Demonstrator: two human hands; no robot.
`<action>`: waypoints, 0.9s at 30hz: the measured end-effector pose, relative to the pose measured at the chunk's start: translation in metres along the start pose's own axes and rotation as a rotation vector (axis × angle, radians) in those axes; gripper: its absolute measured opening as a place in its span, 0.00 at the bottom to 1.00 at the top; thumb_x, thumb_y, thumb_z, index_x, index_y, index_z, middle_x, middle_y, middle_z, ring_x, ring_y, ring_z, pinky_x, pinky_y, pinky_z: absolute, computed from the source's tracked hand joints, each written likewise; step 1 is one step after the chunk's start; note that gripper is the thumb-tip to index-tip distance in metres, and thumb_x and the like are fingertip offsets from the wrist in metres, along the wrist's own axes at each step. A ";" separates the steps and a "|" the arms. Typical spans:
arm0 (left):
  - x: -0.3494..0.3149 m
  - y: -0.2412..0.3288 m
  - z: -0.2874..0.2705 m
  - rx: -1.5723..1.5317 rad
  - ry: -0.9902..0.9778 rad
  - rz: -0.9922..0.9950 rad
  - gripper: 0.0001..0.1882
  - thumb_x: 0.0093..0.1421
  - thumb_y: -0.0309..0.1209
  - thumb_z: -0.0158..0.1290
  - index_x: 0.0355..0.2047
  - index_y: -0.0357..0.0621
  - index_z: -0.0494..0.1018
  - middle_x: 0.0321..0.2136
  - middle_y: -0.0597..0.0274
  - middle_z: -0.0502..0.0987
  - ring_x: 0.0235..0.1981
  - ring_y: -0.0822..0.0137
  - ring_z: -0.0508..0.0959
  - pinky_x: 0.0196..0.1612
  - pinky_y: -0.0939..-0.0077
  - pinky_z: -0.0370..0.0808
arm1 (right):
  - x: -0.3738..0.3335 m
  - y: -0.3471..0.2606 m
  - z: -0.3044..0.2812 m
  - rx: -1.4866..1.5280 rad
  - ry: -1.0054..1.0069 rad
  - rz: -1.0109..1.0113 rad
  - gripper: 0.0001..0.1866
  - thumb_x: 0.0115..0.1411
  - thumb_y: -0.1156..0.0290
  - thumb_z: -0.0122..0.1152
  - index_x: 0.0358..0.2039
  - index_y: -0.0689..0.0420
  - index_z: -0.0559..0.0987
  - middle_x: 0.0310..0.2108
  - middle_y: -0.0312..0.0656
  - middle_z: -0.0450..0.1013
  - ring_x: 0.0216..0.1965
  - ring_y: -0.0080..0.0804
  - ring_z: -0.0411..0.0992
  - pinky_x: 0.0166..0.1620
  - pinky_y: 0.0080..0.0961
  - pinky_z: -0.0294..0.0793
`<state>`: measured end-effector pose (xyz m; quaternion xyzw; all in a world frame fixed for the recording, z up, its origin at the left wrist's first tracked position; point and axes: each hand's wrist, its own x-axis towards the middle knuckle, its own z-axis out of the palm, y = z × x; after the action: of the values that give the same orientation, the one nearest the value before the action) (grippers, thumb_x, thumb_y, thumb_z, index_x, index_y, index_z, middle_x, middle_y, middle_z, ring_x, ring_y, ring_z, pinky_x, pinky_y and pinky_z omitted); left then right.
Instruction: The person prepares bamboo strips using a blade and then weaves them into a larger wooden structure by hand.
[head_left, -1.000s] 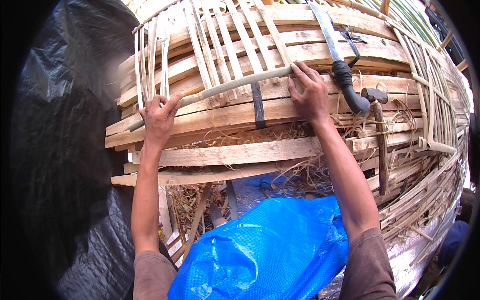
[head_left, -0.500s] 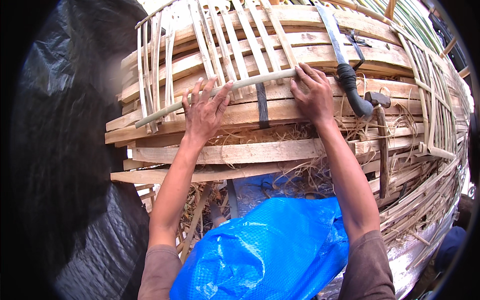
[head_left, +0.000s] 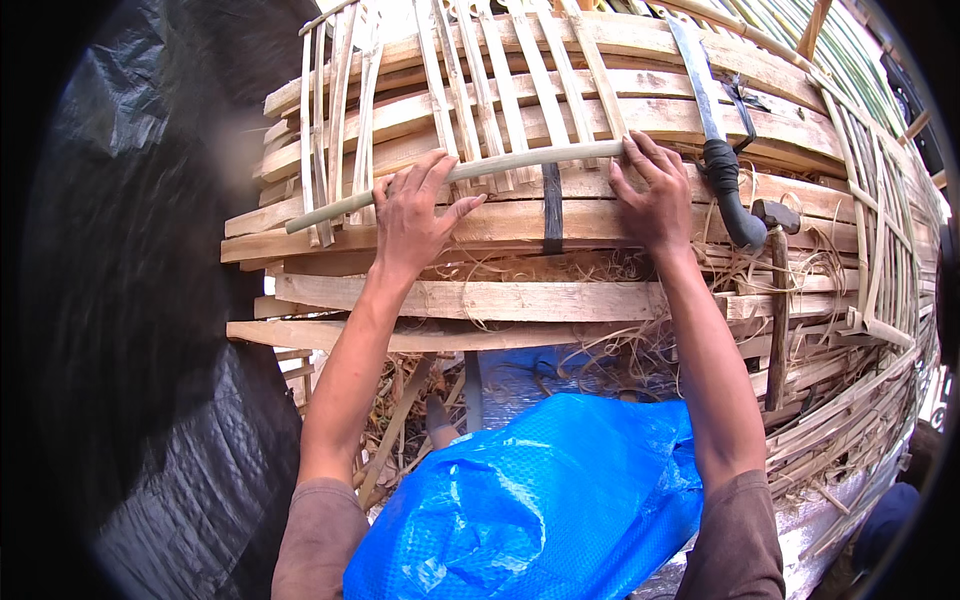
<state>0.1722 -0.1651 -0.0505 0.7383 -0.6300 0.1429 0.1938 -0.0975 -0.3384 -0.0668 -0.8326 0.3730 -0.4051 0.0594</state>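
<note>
A long, thin, pale bamboo stick (head_left: 540,156) lies crosswise over the lower ends of several upright split strips (head_left: 500,90). My left hand (head_left: 412,218) curls over the stick left of its middle, fingers on the far side and thumb stretched out on the near side. At the stick's right end, my right hand (head_left: 655,195) holds the tip between fingers and thumb. Beneath both hands run stacked wooden slats (head_left: 330,242), with a dark strap (head_left: 552,210) around them between the hands.
Right of my right hand lie a machete (head_left: 735,195) with a black-wrapped handle and a hammer (head_left: 779,290). Curled shavings (head_left: 640,345) hang among the slats. Blue plastic sheeting (head_left: 540,490) covers my lap. Black sheeting (head_left: 150,300) hangs at left; a woven bamboo frame (head_left: 880,220) stands at right.
The view has shifted, so the slats and tools appear farther right. My left hand's fingers, spread over the stick before, are now closer together, with the thumb held out.
</note>
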 end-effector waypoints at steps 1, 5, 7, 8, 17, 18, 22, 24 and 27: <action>0.002 0.001 -0.005 -0.018 -0.014 -0.004 0.32 0.58 0.57 0.56 0.56 0.52 0.73 0.58 0.62 0.72 0.56 0.60 0.72 0.61 0.57 0.57 | 0.000 -0.001 0.000 0.001 -0.002 0.000 0.22 0.57 0.60 0.63 0.48 0.59 0.82 0.53 0.45 0.76 0.53 0.42 0.71 0.58 0.35 0.69; 0.007 -0.001 -0.014 -0.032 -0.062 -0.007 0.32 0.55 0.57 0.59 0.54 0.50 0.75 0.57 0.61 0.73 0.54 0.58 0.75 0.58 0.56 0.61 | 0.000 -0.003 0.000 -0.007 0.001 -0.009 0.22 0.57 0.60 0.64 0.49 0.60 0.81 0.53 0.45 0.75 0.53 0.42 0.72 0.57 0.35 0.70; 0.003 -0.004 -0.011 -0.019 -0.073 -0.010 0.32 0.58 0.58 0.56 0.55 0.52 0.74 0.57 0.62 0.72 0.54 0.58 0.74 0.58 0.56 0.60 | -0.001 -0.002 -0.001 -0.036 -0.002 -0.024 0.24 0.57 0.59 0.65 0.49 0.62 0.81 0.53 0.45 0.75 0.53 0.43 0.72 0.57 0.35 0.70; 0.000 -0.005 -0.007 0.000 -0.040 -0.002 0.32 0.59 0.58 0.54 0.56 0.52 0.73 0.58 0.63 0.72 0.55 0.58 0.72 0.59 0.57 0.59 | 0.000 -0.003 0.000 -0.028 -0.005 -0.020 0.24 0.57 0.58 0.65 0.49 0.61 0.81 0.53 0.45 0.76 0.52 0.43 0.72 0.57 0.34 0.70; -0.008 -0.012 0.009 0.123 0.063 0.114 0.30 0.66 0.56 0.46 0.62 0.55 0.64 0.62 0.62 0.64 0.60 0.61 0.63 0.61 0.58 0.54 | 0.003 -0.005 -0.003 -0.020 0.000 -0.028 0.22 0.59 0.58 0.65 0.47 0.61 0.82 0.51 0.46 0.76 0.52 0.43 0.72 0.56 0.35 0.70; -0.011 -0.016 0.006 0.098 0.172 0.100 0.29 0.65 0.54 0.48 0.61 0.53 0.65 0.60 0.60 0.65 0.59 0.60 0.64 0.60 0.58 0.55 | 0.002 -0.006 -0.001 0.004 -0.001 -0.022 0.22 0.59 0.58 0.65 0.47 0.61 0.82 0.51 0.46 0.76 0.52 0.43 0.72 0.56 0.35 0.70; -0.036 -0.022 -0.012 0.004 0.506 -0.217 0.22 0.59 0.38 0.58 0.49 0.44 0.66 0.47 0.54 0.67 0.52 0.56 0.66 0.54 0.56 0.61 | 0.002 -0.002 -0.003 0.023 0.007 -0.008 0.21 0.60 0.59 0.65 0.47 0.61 0.82 0.51 0.46 0.77 0.51 0.44 0.73 0.55 0.35 0.70; -0.064 -0.038 -0.010 -0.006 0.457 -0.557 0.22 0.60 0.41 0.59 0.48 0.44 0.66 0.45 0.55 0.70 0.50 0.54 0.68 0.53 0.56 0.62 | 0.001 -0.004 -0.002 0.025 0.010 -0.005 0.21 0.60 0.59 0.65 0.46 0.61 0.82 0.51 0.46 0.77 0.51 0.44 0.73 0.55 0.35 0.70; -0.085 -0.033 -0.008 0.059 0.296 -0.731 0.28 0.59 0.48 0.59 0.51 0.46 0.65 0.40 0.58 0.73 0.46 0.54 0.71 0.50 0.55 0.62 | 0.002 -0.004 -0.001 0.032 0.005 -0.008 0.20 0.60 0.59 0.65 0.46 0.61 0.82 0.51 0.46 0.77 0.51 0.43 0.73 0.55 0.35 0.70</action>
<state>0.1908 -0.0829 -0.0858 0.8906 -0.2864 0.1873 0.2994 -0.0955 -0.3368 -0.0630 -0.8319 0.3633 -0.4136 0.0701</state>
